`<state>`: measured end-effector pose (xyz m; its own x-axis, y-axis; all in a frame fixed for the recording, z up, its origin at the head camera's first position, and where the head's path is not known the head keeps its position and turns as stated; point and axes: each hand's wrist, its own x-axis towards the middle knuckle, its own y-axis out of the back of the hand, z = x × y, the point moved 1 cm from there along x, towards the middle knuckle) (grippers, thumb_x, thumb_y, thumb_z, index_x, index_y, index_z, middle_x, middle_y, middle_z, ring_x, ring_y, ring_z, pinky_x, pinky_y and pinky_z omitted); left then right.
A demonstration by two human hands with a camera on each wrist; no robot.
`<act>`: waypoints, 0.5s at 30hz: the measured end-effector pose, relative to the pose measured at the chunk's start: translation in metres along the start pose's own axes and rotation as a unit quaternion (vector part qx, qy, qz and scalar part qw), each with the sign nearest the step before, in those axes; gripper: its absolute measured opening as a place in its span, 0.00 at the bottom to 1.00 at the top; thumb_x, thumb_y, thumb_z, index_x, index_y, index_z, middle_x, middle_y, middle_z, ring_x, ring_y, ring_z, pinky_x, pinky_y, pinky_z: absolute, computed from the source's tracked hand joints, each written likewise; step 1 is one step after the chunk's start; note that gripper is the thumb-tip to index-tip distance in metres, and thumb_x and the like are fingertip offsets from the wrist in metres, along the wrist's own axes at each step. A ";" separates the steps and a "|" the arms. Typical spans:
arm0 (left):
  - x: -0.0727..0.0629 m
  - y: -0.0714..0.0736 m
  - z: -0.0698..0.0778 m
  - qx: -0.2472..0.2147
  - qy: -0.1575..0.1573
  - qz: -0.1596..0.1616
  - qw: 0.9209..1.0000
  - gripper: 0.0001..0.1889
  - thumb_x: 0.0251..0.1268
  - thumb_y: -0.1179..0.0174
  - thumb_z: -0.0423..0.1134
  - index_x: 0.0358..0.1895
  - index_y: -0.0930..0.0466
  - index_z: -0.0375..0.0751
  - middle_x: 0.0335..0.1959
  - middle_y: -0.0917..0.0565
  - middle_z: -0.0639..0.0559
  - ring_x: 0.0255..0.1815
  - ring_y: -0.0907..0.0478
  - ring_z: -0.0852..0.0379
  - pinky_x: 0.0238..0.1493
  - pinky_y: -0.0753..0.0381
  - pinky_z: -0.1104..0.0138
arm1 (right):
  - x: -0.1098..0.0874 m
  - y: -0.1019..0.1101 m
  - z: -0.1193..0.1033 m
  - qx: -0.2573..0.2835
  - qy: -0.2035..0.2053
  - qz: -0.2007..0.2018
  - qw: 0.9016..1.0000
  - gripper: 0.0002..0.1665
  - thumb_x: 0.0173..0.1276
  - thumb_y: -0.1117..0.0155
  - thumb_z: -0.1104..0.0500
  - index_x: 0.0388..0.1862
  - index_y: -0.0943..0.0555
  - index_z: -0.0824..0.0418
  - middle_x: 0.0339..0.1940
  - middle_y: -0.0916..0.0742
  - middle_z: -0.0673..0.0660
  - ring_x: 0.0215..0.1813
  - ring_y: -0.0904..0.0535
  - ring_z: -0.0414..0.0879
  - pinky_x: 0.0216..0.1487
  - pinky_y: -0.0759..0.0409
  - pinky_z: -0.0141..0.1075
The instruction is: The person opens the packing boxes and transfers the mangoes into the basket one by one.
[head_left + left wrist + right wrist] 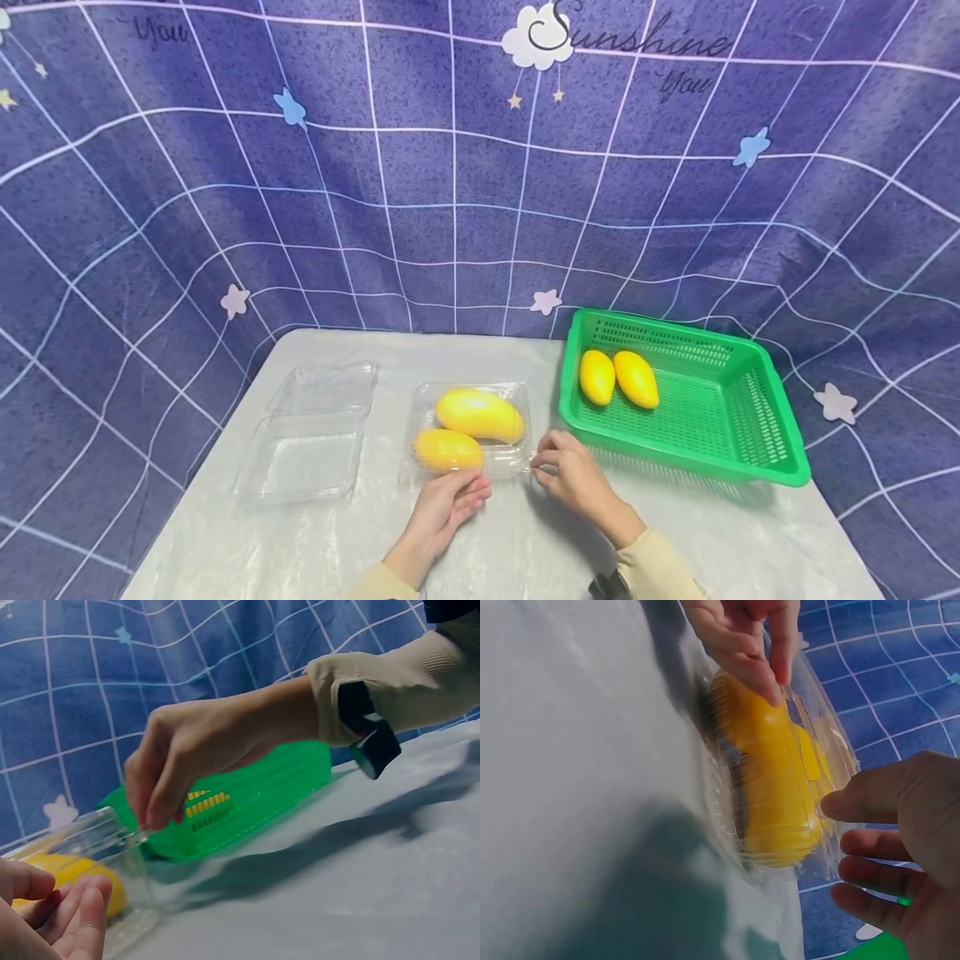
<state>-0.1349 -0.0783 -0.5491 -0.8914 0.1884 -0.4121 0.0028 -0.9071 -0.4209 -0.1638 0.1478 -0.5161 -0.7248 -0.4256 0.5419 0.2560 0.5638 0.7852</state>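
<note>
A clear plastic clamshell box [507, 461] lies mid-table with two yellow mangoes in it, a larger mango [480, 414] behind a smaller mango [448, 450]. Clear plastic covers both fruits in the right wrist view. At the front edge of the box, my left hand [447, 506] pinches the rim between thumb and fingers [769, 686]. My right hand [573, 475] is at the front right corner; in the left wrist view its bunched fingertips [155, 814] pinch the box's edge. The exact contact under the right fingertips is partly hidden.
A green plastic basket [780, 425] stands at the right, holding two mangoes [597, 377] at its left end. At the left lies an open, clear clamshell box [300, 454]. A blue gridded curtain [420, 167] hangs behind the grey-white table [285, 550].
</note>
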 end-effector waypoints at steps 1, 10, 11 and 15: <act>0.001 -0.003 -0.001 0.001 0.001 -0.001 1.000 0.22 0.69 0.43 0.40 0.58 0.27 0.25 0.36 0.12 0.52 0.39 0.14 0.60 0.43 0.15 0.72 | 0.000 0.001 0.000 -0.003 0.004 -0.003 1.000 0.08 0.45 0.22 0.63 0.22 0.13 0.53 0.31 0.20 0.46 0.39 0.25 0.41 0.38 0.24 0.35; 0.011 -0.025 -0.013 -0.005 0.019 -0.013 1.000 0.19 0.70 0.44 0.41 0.56 0.25 0.29 0.39 0.13 0.50 0.39 0.14 0.60 0.42 0.16 0.73 | 0.002 0.003 -0.003 -0.019 0.014 -0.030 0.999 0.08 0.46 0.22 0.63 0.24 0.14 0.54 0.33 0.20 0.46 0.39 0.24 0.42 0.40 0.22 0.35; 0.012 -0.027 -0.014 -0.007 0.021 -0.014 1.000 0.19 0.69 0.43 0.41 0.55 0.25 0.29 0.39 0.12 0.50 0.39 0.14 0.60 0.42 0.16 0.72 | 0.002 0.003 -0.003 -0.019 0.015 -0.031 0.999 0.08 0.46 0.22 0.63 0.24 0.14 0.54 0.33 0.20 0.47 0.39 0.24 0.42 0.40 0.22 0.35; 0.016 -0.035 -0.018 0.002 0.012 -0.011 1.000 0.20 0.69 0.43 0.40 0.55 0.25 0.26 0.38 0.12 0.50 0.37 0.15 0.61 0.40 0.16 0.73 | 0.002 0.004 -0.002 -0.019 0.020 -0.032 0.999 0.08 0.46 0.22 0.64 0.25 0.14 0.56 0.33 0.19 0.47 0.39 0.24 0.42 0.39 0.22 0.35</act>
<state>-0.1416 -0.0371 -0.5557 -0.8801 0.2171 -0.4222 -0.0180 -0.9039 -0.4273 -0.1631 0.1476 -0.5113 -0.7140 -0.4888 0.5013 0.2349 0.5072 0.8292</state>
